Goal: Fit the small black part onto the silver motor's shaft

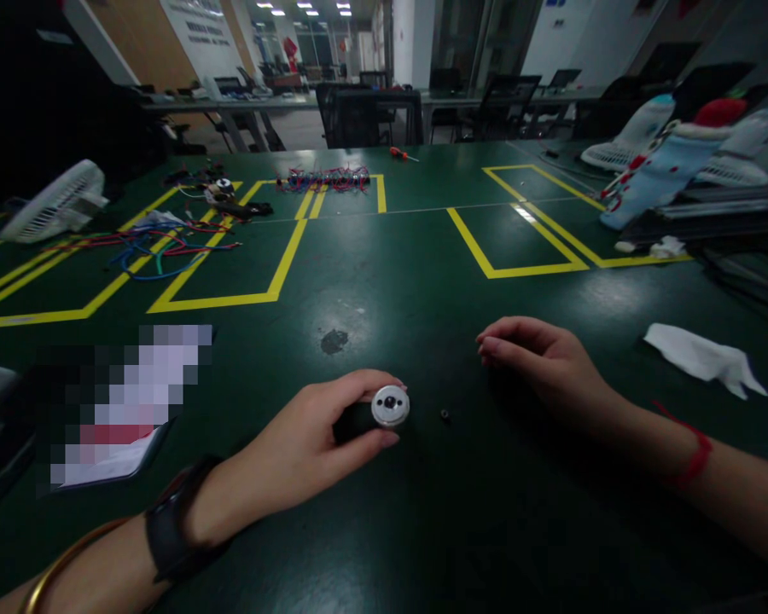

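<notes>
In my left hand (pixel 333 426) is a small round silver metal part (pixel 390 408), gripped at its sides between thumb and fingers. Its face is turned up and shows a dark centre and two small holes. A tiny dark ring-like piece (pixel 445 415) lies on the green tabletop just right of it, touched by neither hand. Farther right, my right hand (pixel 531 350) hovers over or rests on the table, fingers curled with the tips close to the thumb. Whatever might be between those fingertips is hidden or too small to make out.
A phone-like slab (pixel 137 409), partly blurred out, lies at left. White tissue (pixel 704 358) is at right. Loose coloured wires (pixel 160 247), a wire bundle (pixel 326 177) and an orange screwdriver (pixel 399 153) lie farther back. White fans (pixel 55 205) and a blue snowman-like figure (pixel 666 170) stand at the sides.
</notes>
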Demonstrator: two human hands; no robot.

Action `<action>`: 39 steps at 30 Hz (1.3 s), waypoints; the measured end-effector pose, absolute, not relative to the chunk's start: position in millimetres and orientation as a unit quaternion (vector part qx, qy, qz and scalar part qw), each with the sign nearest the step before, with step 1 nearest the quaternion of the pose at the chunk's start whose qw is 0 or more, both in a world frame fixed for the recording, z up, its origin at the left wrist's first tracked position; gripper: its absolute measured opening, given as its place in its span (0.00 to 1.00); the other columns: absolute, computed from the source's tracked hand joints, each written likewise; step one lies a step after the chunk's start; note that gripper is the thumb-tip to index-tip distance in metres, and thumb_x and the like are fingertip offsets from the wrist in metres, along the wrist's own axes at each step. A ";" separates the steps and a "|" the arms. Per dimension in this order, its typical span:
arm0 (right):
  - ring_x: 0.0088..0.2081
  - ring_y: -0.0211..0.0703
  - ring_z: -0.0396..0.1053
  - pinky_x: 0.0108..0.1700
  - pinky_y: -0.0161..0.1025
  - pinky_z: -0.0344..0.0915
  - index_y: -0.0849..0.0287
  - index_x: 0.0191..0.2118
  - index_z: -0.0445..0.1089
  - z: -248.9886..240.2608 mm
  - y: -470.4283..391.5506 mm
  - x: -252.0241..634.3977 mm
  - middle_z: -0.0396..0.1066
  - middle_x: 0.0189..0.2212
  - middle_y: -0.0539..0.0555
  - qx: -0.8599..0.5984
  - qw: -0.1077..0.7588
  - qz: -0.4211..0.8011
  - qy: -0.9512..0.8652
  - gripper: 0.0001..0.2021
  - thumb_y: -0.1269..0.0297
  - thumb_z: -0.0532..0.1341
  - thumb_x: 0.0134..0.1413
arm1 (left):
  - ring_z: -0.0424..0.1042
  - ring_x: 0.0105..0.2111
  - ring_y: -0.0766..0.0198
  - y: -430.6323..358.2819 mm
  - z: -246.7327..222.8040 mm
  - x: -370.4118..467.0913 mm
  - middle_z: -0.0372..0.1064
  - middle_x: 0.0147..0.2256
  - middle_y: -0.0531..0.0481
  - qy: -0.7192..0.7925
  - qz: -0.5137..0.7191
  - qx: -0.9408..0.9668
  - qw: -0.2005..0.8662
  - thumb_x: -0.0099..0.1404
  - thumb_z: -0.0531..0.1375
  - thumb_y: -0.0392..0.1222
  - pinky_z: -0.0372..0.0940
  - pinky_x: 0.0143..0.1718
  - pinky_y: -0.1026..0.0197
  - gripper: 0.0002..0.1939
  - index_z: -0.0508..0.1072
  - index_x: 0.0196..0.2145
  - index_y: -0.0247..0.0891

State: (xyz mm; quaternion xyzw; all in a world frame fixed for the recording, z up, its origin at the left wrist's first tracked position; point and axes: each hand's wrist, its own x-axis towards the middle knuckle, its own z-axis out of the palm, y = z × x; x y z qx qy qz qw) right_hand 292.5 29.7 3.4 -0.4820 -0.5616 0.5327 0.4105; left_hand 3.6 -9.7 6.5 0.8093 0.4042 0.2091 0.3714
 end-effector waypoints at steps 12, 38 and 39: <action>0.35 0.41 0.70 0.35 0.39 0.68 0.56 0.39 0.73 8.2 28.3 292.3 0.73 0.34 0.52 -0.480 0.332 0.450 -0.676 0.08 0.58 0.64 0.57 | 0.71 0.49 0.59 -9.5 7.7 3.5 0.70 0.51 0.51 0.406 0.207 0.812 0.364 0.66 0.61 0.40 0.66 0.50 0.58 0.19 0.65 0.54 0.46; 0.44 0.44 0.70 0.48 0.44 0.64 0.56 0.40 0.75 52.3 15.0 236.0 0.70 0.45 0.55 -0.295 0.250 0.245 -0.889 0.05 0.66 0.63 0.57 | 0.73 0.45 0.59 -10.3 2.5 4.2 0.72 0.47 0.51 0.399 0.228 0.813 0.358 0.67 0.61 0.41 0.67 0.45 0.59 0.18 0.65 0.54 0.45; 0.43 0.45 0.70 0.48 0.45 0.63 0.56 0.40 0.75 54.0 15.6 232.7 0.70 0.45 0.55 -0.294 0.245 0.236 -0.893 0.05 0.66 0.63 0.57 | 0.73 0.45 0.58 -10.3 2.2 4.1 0.71 0.48 0.51 0.398 0.227 0.812 0.360 0.67 0.60 0.41 0.67 0.45 0.59 0.18 0.65 0.54 0.45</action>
